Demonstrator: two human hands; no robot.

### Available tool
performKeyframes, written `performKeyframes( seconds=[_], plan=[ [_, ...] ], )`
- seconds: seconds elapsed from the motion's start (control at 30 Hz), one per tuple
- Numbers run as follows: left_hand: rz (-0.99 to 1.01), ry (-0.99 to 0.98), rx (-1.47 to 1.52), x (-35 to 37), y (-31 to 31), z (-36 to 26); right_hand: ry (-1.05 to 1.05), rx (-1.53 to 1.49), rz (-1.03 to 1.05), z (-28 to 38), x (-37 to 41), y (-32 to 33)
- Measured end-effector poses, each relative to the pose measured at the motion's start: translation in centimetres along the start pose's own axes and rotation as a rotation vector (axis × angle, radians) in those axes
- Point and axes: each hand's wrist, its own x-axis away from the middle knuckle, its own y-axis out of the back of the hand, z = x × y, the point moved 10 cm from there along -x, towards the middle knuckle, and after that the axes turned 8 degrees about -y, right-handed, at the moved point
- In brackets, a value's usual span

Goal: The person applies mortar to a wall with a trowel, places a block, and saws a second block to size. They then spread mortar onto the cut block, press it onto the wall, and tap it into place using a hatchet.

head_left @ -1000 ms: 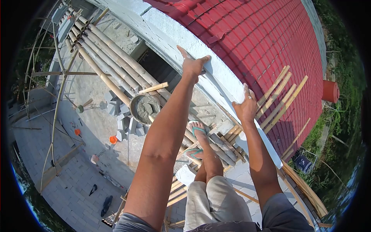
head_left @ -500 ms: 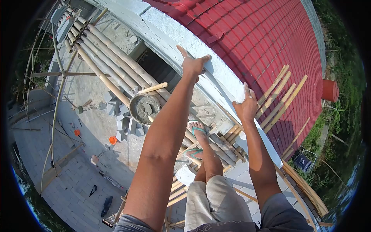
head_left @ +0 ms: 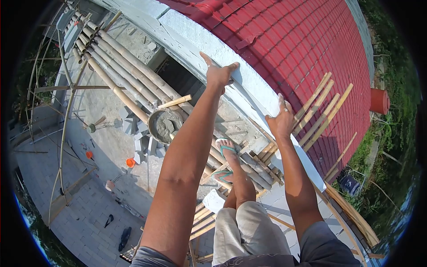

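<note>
A long white wall block [head_left: 195, 27] lies along the edge of the red roof, and both hands are on it. My left hand [head_left: 219, 74] has its thumb over the block's top edge and its index finger stretched along the near face; the other fingers curl underneath, partly hidden. Farther right, my right hand [head_left: 281, 121] clasps the same block, fingertips on top and thumb against the near face. A narrow dark strip runs along the face between the hands. Below my left forearm stands a round bucket of grey mortar [head_left: 165, 126].
My sandalled feet [head_left: 227, 151] stand on bamboo poles [head_left: 129, 66] forming a scaffold high above a paved floor. Red roof tiles [head_left: 293, 40] slope away beyond the wall. Bamboo ends [head_left: 318, 104] jut out at right. Broken block pieces [head_left: 140, 138] and an orange container [head_left: 130, 162] lie below.
Both hands keep the same hold on the block. The view has shifted very slightly; nothing else has visibly moved.
</note>
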Motion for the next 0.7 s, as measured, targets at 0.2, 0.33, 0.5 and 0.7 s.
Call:
performKeyframes(
  seconds=[0.2, 0.33, 0.5, 0.7],
  plan=[
    [0.004, 0.039, 0.092, 0.3, -0.5, -0.5, 0.046, 0.002, 0.008, 0.1, 0.1, 0.0],
    [0.069, 0.024, 0.039, -0.6, -0.6, -0.3, 0.058, -0.072, -0.022, -0.1, 2.5, 2.3],
    [0.081, 0.058, 0.024, -1.2, -0.3, 0.5, 0.138, -0.229, -0.132, -2.3, 11.0, 4.1],
    [0.066, 0.01, 0.05, -0.4, -0.2, -0.4, 0.234, -0.228, 0.189, -2.1, 18.5, -2.6]
  ],
)
